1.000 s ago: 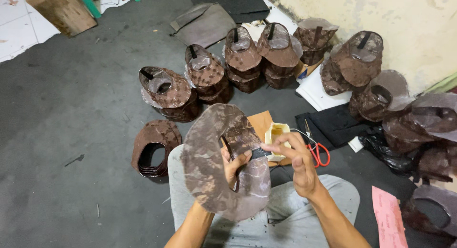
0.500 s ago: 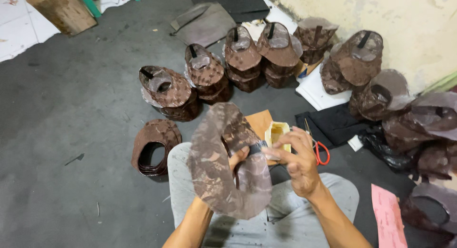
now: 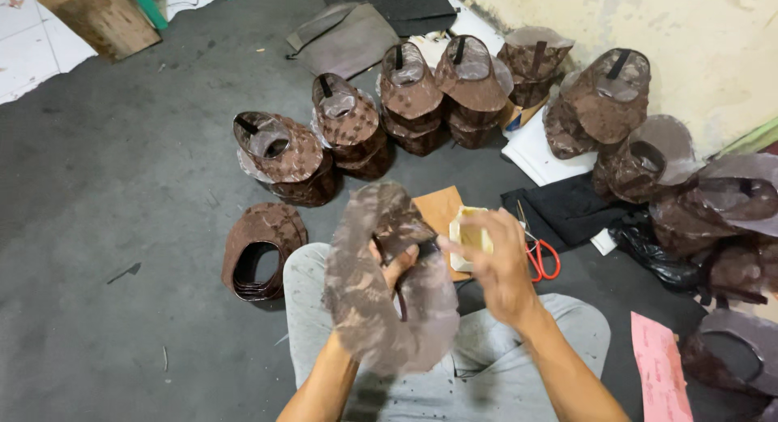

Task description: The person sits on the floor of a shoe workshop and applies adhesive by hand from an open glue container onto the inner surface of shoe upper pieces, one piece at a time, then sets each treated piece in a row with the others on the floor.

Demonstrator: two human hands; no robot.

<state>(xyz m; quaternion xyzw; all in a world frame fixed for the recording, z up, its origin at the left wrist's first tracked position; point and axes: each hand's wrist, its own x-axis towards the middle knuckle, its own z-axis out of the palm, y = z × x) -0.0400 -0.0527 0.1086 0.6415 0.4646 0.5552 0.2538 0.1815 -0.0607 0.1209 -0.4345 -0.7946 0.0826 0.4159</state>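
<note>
Grey concrete floor (image 3: 97,187) spreads below, with brown hat stacks (image 3: 348,130) behind. At centre, a brown patterned hat brim (image 3: 369,296) is gripped by the left hand (image 3: 397,264), its long axis upright. Touching its right edge, the right hand (image 3: 498,264) is closed on a strap end.

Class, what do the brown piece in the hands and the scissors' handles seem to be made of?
Brown piece: likely faux leather or coated fabric; it bends limply and its mottled print has a slight sheen. Scissors: handles look like glossy red plastic.
</note>
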